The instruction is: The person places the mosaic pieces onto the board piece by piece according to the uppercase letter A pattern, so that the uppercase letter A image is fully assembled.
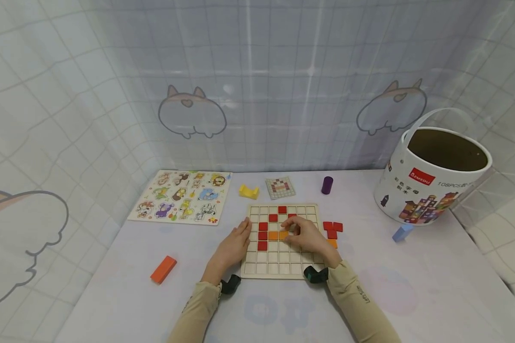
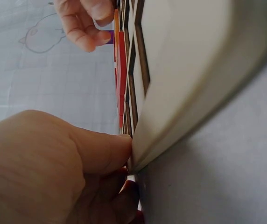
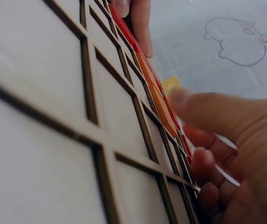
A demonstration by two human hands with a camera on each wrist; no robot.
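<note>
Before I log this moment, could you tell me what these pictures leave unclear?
- Head view: the right hand covers the grid board cells beneath it.
- Head view: the small pattern card is too small to read.
- Head view: the bucket wall hides its inside.
- Left wrist view: the left hand blocks the board's near edge.

Beige long sleeves (image 1: 360, 300) — black wrist-worn cameras (image 1: 315, 275)

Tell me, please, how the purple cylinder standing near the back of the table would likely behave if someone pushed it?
The purple cylinder stands upright on its flat end and is taller than wide, so a push near the top would probably tip it. Once on its round side it would likely roll across the smooth table. It looks like a small solid block, so probably stiff and light.
</note>
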